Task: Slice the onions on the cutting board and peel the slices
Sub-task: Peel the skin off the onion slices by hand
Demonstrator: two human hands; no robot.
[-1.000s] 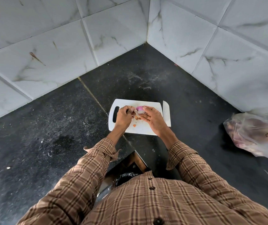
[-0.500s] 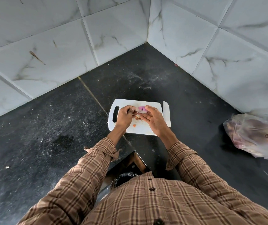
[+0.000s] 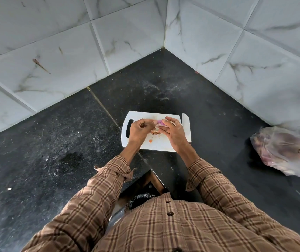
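Observation:
A white cutting board [image 3: 161,146] with a handle slot at its left lies on the black counter. Both hands hover just over it. My right hand [image 3: 172,132] holds a small purple onion piece [image 3: 158,122] at its fingertips. My left hand [image 3: 139,130] has its fingers curled, and its thumb and forefinger pinch at the onion's skin on the left side. Brown peel scraps [image 3: 155,132] and a small orange bit [image 3: 150,141] lie on the board below the hands. A knife blade [image 3: 186,127] lies along the board's right edge.
A clear plastic bag [image 3: 287,149] with onions sits on the counter at the right. Marble-look tiled walls meet in a corner behind the board. The counter edge and a black-lined bin [image 3: 140,197] are just in front of my body.
Both hands have drawn slightly apart and lifted a little over the board, the left hand pulling skin away from the onion piece held by the right.

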